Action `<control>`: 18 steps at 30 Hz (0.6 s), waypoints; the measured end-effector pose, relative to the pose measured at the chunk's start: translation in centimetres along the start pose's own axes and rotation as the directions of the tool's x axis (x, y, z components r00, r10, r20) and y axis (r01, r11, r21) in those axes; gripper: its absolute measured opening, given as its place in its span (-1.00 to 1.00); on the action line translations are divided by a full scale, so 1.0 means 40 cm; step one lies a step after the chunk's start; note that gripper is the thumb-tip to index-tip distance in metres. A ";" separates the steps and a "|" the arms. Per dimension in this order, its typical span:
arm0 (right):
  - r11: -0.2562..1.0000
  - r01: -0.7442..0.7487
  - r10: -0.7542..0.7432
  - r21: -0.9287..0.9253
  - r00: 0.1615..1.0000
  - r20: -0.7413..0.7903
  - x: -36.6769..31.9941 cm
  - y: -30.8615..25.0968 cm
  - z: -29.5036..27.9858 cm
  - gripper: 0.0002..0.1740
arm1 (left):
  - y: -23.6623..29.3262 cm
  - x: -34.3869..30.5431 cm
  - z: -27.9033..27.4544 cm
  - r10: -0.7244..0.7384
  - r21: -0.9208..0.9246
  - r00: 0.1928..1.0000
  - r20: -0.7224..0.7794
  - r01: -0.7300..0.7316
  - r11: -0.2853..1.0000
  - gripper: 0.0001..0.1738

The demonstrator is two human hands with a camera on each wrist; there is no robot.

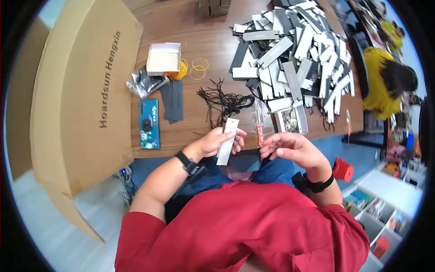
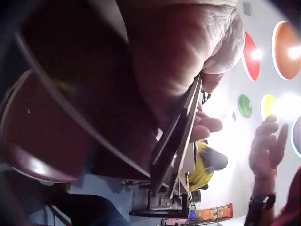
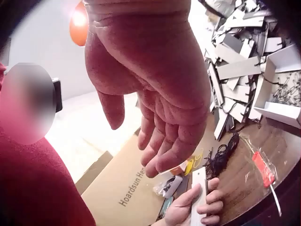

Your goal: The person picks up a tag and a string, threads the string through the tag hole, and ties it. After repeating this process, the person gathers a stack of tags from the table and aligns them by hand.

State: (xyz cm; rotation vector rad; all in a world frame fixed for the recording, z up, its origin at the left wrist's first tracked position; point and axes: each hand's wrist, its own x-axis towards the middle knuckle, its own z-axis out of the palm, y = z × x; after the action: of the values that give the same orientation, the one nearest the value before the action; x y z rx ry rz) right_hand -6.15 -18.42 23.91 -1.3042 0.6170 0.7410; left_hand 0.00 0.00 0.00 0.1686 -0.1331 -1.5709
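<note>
In the head view my left hand (image 1: 210, 142) holds a pale grey hang tag (image 1: 228, 144), long and narrow with a small hole near its top end. Its thumb lies across the face and the fingers show past the far edge. Seen edge-on from the left wrist, the tag (image 2: 186, 127) shows more than one layer. My right hand (image 1: 293, 148) hovers to the right, apart from the tag, with fingers loosely bent and nothing in them. A tangle of black cords (image 1: 226, 102) lies on the table just beyond the left hand.
A big heap of white, grey and black tags (image 1: 294, 54) covers the table's right side. Nearby lie an open box of small parts (image 1: 292, 120) and a red-handled tool (image 1: 260, 133). Leftward are a phone (image 1: 149, 123), dark tags (image 1: 174, 102), a small white box (image 1: 164, 59) and a tall carton (image 1: 86, 90).
</note>
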 end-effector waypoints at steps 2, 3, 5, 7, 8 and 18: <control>0.906 0.383 -0.418 0.182 0.879 0.229 0.391 0.116 -0.055 -0.65 | 0.280 -0.163 -0.188 0.035 0.323 0.962 -0.270 0.056 0.945 -0.43; 0.889 0.411 -0.452 0.203 0.860 0.237 0.405 0.118 -0.075 -0.66 | 0.282 -0.159 -0.190 0.036 0.331 0.966 -0.256 0.053 0.942 -0.42; 0.868 0.474 -0.497 0.149 0.834 0.241 0.427 0.137 -0.092 -0.70 | 0.281 -0.162 -0.172 0.120 0.363 0.948 -0.296 -0.005 0.932 -0.40; 0.842 0.523 -0.538 0.132 0.794 0.282 0.436 0.163 -0.096 -0.71 | 0.267 -0.163 -0.161 0.152 0.439 0.934 -0.324 0.007 0.899 -0.42; 0.833 0.542 -0.549 0.113 0.785 0.287 0.435 0.188 -0.090 -0.72 | 0.258 -0.166 -0.154 0.199 0.481 0.915 -0.351 -0.006 0.877 -0.43; 0.507 0.731 -0.809 -0.456 0.587 0.042 0.412 0.476 0.003 -0.70 | -0.095 -0.093 -0.099 0.502 0.383 0.839 -0.210 -0.401 0.832 -0.40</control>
State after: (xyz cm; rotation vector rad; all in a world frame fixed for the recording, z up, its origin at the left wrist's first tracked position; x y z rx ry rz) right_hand -10.60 -14.16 -0.49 -1.8762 -0.0773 -0.0288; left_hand -2.98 3.82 -4.53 0.5953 -0.1765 -1.0140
